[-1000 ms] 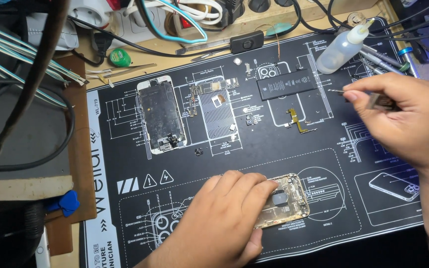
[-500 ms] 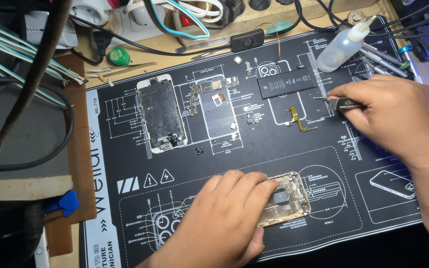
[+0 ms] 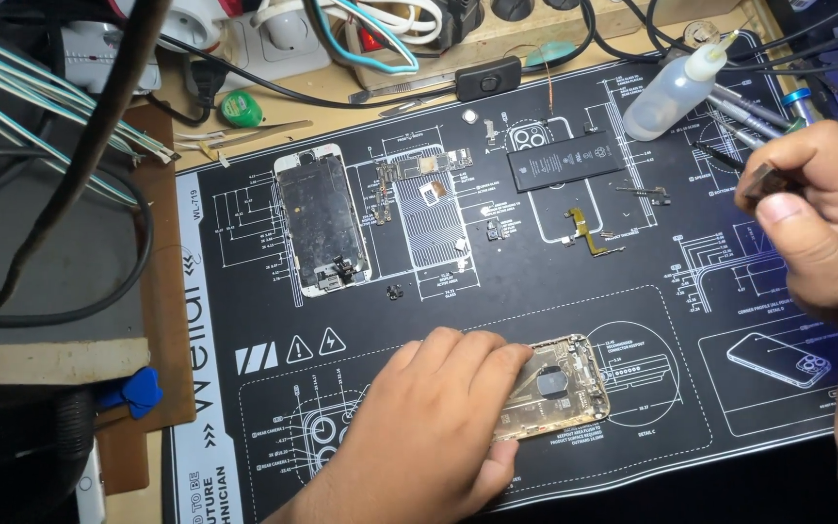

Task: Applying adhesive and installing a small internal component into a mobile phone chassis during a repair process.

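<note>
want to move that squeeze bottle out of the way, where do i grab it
Grip the squeeze bottle around its wide translucent body, coming from the lower right. It lies tilted with its thin nozzle toward the top right, so the nozzle is too slim; the body is the fullest part and sits clear of the battery.
</note>
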